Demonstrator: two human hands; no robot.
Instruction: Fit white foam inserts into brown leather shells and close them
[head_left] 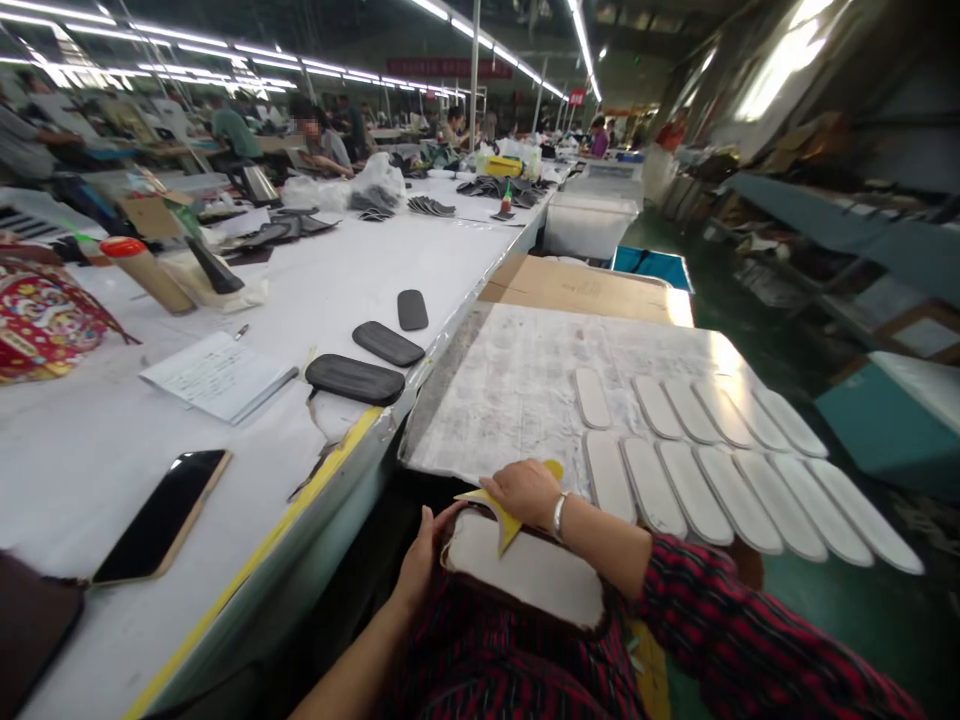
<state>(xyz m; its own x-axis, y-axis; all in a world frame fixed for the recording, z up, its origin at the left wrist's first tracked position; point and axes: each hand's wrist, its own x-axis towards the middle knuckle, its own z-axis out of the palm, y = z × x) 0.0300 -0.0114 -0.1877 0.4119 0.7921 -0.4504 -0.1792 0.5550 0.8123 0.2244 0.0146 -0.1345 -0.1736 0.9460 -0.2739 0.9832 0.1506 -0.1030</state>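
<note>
Clear lane down the board's (517, 380) left edge, but pale panels (694, 490) crowd its right, and black pads (388, 343) line the table's (337, 270) right edge!

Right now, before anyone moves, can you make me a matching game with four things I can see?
Things:
1. Yellow piece
2. Phone
3. Written-on paper
4. Row of pale rounded pieces

Places and looks:
A. Lying on the board, on the right side of the picture
B. In the right hand
C. White with lines of writing
D. Black front, lying on the white table

Right pairs: 1-B, 2-D, 3-C, 4-A
</note>
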